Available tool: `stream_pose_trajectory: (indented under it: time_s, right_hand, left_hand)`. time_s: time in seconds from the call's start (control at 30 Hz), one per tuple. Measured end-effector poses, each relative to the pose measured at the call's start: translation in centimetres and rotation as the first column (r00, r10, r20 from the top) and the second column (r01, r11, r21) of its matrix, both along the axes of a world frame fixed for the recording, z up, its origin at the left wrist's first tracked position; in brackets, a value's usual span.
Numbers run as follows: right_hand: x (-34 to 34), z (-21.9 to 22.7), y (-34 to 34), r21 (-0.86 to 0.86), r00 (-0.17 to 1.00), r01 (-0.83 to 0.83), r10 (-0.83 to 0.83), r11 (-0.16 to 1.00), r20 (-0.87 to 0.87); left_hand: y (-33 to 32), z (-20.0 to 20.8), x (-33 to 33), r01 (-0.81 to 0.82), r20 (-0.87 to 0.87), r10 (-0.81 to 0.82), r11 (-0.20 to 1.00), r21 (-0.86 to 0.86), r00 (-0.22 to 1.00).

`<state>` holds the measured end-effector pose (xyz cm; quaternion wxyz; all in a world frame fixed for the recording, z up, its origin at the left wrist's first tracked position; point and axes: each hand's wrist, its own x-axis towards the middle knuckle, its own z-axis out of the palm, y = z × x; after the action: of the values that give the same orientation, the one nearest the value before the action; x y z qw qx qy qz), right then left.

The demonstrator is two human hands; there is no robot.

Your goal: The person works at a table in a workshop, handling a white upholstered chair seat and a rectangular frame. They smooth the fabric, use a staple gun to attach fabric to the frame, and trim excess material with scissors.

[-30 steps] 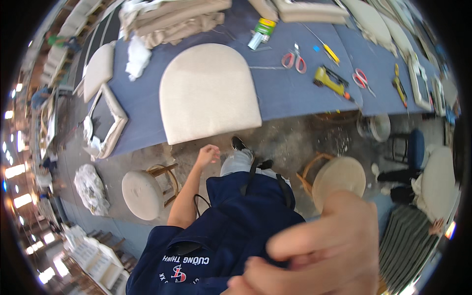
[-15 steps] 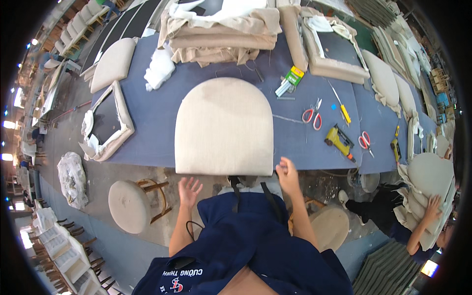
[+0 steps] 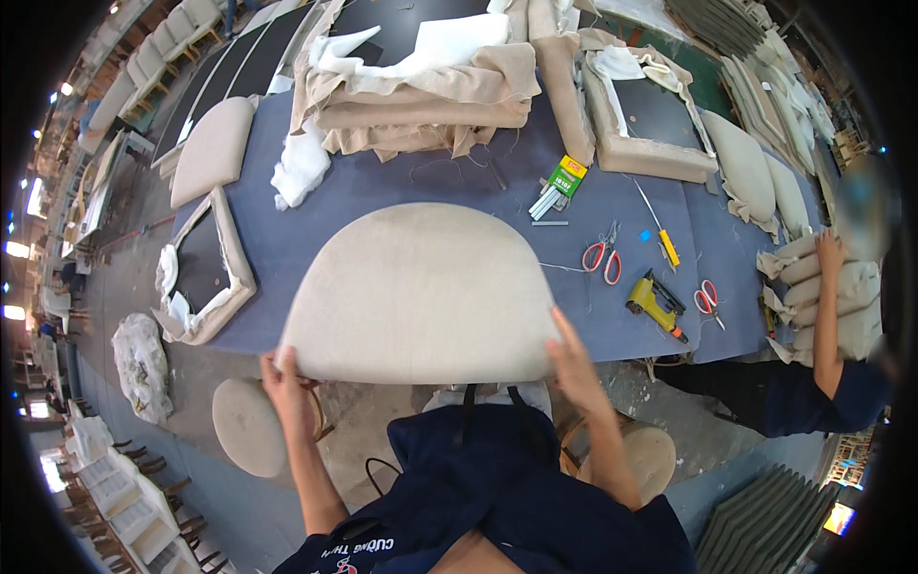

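A beige upholstered seat cushion [image 3: 421,297], rounded at the far side and straight along the near edge, is tilted with its near edge raised over the front of the blue-covered table [image 3: 373,196]. My left hand [image 3: 290,387] grips its near left corner, thumb on top and fingers underneath. At the near right corner my right hand [image 3: 577,368] holds the edge, its fingers along the side and partly hidden. Right of the cushion lie red-handled scissors [image 3: 602,256], a yellow-green staple gun [image 3: 656,306] and a yellow-handled screwdriver [image 3: 669,247].
Stacked beige covered pads [image 3: 421,110] stand at the table's back. An upturned cushion frame [image 3: 239,277] lies left, near white wadding [image 3: 300,167]. A staple box [image 3: 564,177] and second scissors [image 3: 708,301] lie right. Round stools [image 3: 247,426] stand below; a co-worker [image 3: 822,383] handles cushions at right.
My hands have taken hold of the cushion's near corners and its near edge has come up toward me. The co-worker at right has moved to the table with a stack of cushions.
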<state>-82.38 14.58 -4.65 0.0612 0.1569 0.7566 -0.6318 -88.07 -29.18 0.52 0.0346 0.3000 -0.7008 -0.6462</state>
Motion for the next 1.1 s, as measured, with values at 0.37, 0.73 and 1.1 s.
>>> stream_pose_trajectory:
  time_s: [0.37, 0.73, 1.1]
  right_hand:
    - [-16.6, 11.9, 4.4, 0.304, 0.885, 0.264, -0.105, 0.915, -0.453]
    - [-25.9, 7.0, 5.2, -0.327, 0.744, 0.279, -0.419, 0.903, -0.520]
    - [-21.9, 6.9, 4.7, -0.234, 0.683, 0.337, -0.408, 0.912, -0.606]
  left_hand:
    - [2.6, 8.1, -21.8, 0.074, -0.695, -0.271, 0.951, -0.299, 0.666]
    - [3.0, -2.0, -15.6, -0.120, -0.622, -0.068, 0.959, -0.255, 0.780]
    - [5.8, -10.9, 8.5, 0.906, 0.213, -0.935, 0.334, 0.262, 0.283]
